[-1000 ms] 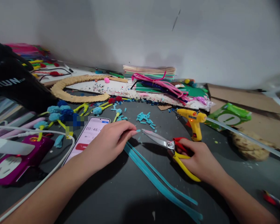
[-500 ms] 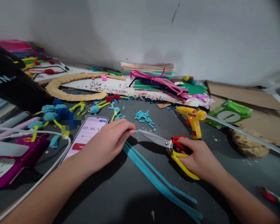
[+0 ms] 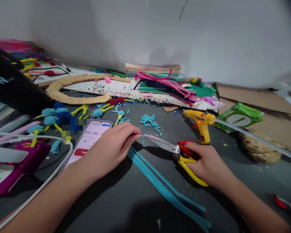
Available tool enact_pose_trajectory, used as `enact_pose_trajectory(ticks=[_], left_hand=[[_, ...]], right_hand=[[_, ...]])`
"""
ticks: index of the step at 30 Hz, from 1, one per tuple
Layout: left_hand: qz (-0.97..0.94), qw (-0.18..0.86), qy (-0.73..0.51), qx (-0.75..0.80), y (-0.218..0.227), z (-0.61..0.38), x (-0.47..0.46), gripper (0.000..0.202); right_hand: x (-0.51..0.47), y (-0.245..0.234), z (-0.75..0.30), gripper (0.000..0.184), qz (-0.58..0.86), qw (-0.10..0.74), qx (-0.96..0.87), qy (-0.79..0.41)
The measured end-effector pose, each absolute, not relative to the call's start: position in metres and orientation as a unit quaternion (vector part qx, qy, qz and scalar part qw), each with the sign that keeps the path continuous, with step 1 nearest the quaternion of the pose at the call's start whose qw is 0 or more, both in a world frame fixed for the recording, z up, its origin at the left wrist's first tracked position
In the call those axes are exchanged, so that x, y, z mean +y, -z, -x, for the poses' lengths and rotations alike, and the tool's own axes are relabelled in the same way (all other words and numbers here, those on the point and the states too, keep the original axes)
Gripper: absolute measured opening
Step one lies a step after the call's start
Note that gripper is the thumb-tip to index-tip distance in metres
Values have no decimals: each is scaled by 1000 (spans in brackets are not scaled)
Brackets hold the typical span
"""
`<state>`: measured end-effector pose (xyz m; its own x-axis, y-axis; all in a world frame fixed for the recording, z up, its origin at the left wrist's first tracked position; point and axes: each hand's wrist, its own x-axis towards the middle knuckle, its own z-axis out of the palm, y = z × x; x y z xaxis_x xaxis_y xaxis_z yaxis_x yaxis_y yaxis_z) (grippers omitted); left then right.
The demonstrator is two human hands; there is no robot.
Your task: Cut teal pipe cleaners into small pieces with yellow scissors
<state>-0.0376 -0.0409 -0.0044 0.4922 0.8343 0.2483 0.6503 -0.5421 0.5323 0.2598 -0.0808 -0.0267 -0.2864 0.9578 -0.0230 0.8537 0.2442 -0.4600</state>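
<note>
My left hand is closed in a pinch, with a small bit of light-blue pipe cleaner showing at its fingertips. Long light-blue pipe cleaners trail from beneath this hand toward the lower right; their upper ends are hidden by it. Scissors with one red and one yellow handle are gripped in my right hand. Their blade tips meet the blue bit beside my left fingertips, and the blades look nearly closed. Just beyond lies a loose pile of short blue cut pieces.
A phone showing a timer lies partly under my left wrist. A yellow glue gun stands beyond my right hand, near a green packet. Pompom flowers, a purple power strip and a white cable occupy the left.
Both hands and the scissors keep nearly the same position. Only a very slight shift of the whole view shows.
</note>
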Motion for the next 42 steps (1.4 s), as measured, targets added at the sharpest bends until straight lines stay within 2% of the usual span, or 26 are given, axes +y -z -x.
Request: enact_pose_trajectory(ticks=[5, 14, 27, 42], left_hand=[[-842, 195, -246, 439, 4, 38, -41, 21], [-842, 199, -251, 434, 5, 38, -40, 25], [-843, 202, -246, 434, 2, 37, -42, 23], [-842, 207, -261, 425, 1, 36, -43, 17]], right_hand=[[-81, 27, -260, 2, 590, 128, -770, -207], [-84, 28, -261, 15, 598, 147, -754, -229], [-82, 26, -259, 3, 592, 144, -764, -213], [-82, 26, -258, 15, 593, 151, -758, -225]])
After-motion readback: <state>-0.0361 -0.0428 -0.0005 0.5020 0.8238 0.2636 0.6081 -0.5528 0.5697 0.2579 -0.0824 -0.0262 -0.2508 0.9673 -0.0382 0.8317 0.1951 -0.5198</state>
